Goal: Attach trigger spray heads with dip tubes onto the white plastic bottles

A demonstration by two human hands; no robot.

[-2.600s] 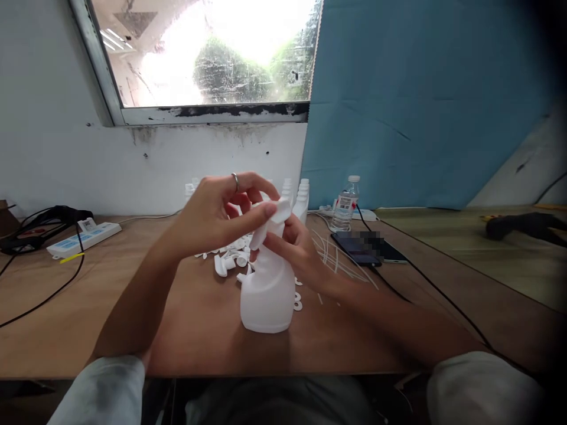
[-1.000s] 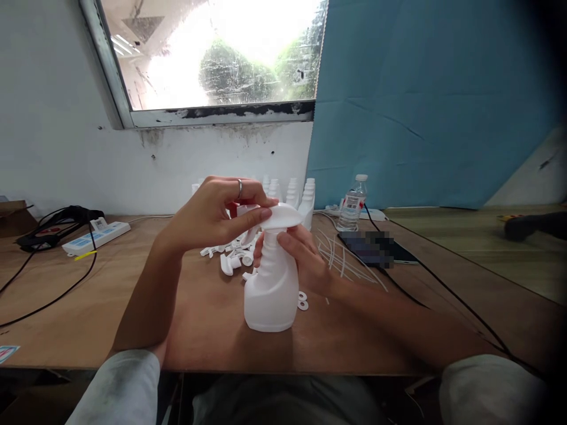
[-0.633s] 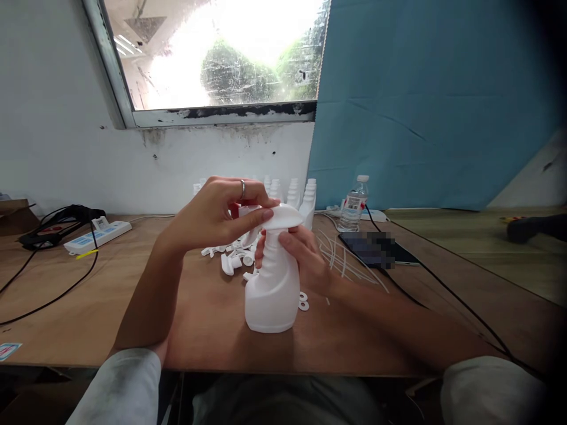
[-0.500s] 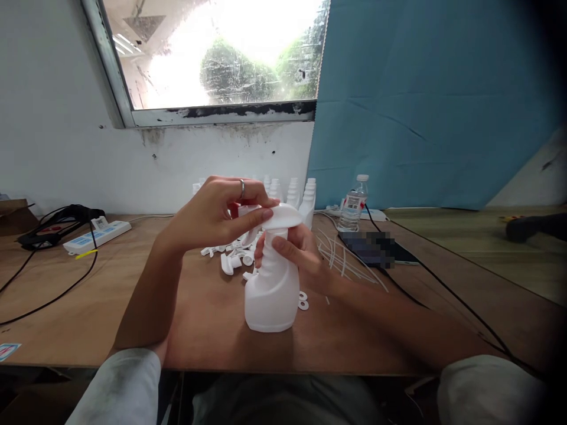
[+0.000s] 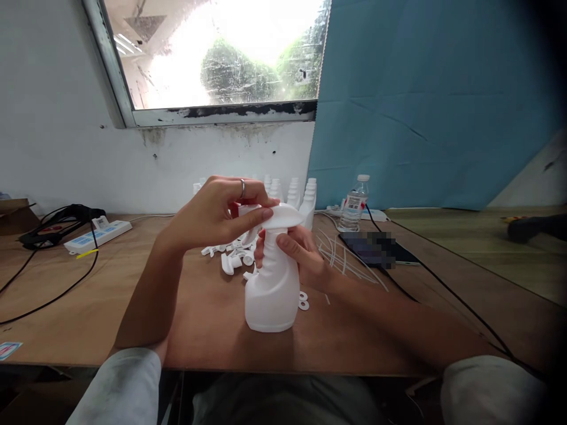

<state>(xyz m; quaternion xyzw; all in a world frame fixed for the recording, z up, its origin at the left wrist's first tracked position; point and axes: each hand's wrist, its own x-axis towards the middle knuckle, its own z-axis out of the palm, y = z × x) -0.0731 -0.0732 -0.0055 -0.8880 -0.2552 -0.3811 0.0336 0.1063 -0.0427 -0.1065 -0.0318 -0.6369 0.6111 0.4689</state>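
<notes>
A white spray bottle (image 5: pixel 272 298) stands upright on the brown table in front of me. On its neck sits a white trigger spray head (image 5: pixel 283 217). My left hand (image 5: pixel 225 209), with a ring on one finger, grips the spray head from the left, thumb along its side and fingers over the top. My right hand (image 5: pixel 305 257) is wrapped round the bottle's neck from the right, thumb in front and fingertips showing on the left side. Behind my left hand lie loose white spray head parts (image 5: pixel 230 260), partly hidden.
Several white bottles (image 5: pixel 309 198) stand by the wall. White rings (image 5: pixel 303 301) and thin clear tubes (image 5: pixel 343 257) lie right of the bottle. Further right are a water bottle (image 5: pixel 353 206), a dark tablet (image 5: pixel 363 248) and cables. A power strip (image 5: pixel 97 236) lies at left.
My right thumb has shifted slightly to the right on the bottle's neck. My left hand, the spray head and the bottle look almost unmoved.
</notes>
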